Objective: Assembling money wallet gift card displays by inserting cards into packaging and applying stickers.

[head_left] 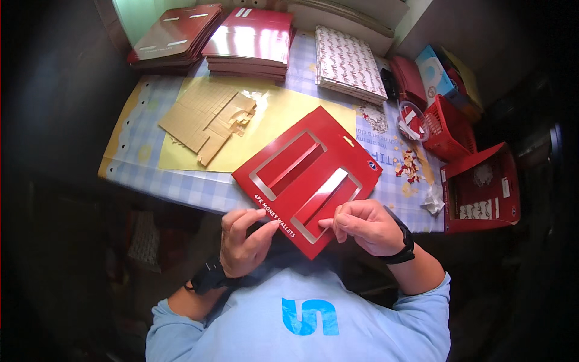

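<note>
A flat red cardboard package [329,145] with two long cut-out windows lies tilted over the table's near edge. Its windows have pale borders, and folded red flaps stand up inside them. My left hand [243,241] is open, with fingers apart and fingertips at the package's near left edge. At the near right window, my right hand [369,227] has its fingers curled and pinched together against the card. Whatever lies between those fingertips is hidden or too small to make out. Both wrists wear black bands.
Behind lie a yellow sheet [289,102] with tan card pieces [202,117], two stacks of red packages [250,36] and a patterned white stack [350,60]. At right are a red basket [449,130], a round tub [413,120], scraps [410,166], crumpled paper [433,199] and an open red box [482,190].
</note>
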Demonstrator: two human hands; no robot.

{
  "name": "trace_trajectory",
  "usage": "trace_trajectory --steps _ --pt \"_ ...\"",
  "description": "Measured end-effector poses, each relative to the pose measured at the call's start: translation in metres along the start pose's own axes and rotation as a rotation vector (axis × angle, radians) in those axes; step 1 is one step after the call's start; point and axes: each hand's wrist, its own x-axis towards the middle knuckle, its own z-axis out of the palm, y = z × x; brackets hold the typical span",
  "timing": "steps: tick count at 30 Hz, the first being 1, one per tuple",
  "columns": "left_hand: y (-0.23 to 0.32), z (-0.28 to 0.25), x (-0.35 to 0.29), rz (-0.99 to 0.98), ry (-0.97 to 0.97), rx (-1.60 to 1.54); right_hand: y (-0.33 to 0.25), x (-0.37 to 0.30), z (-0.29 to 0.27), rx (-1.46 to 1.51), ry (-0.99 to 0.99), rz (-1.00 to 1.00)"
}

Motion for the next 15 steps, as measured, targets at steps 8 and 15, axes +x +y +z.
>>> trace_trajectory --steps 8,15 --pt "0.035 0.003 -0.019 -0.503 0.059 -0.512 -0.006 0.024 0.03 0.014 -0.088 0.118" --pt "0.033 0.016 -0.009 -0.569 0.047 -0.676 0.004 0.043 0.028 0.169 -0.066 0.169"
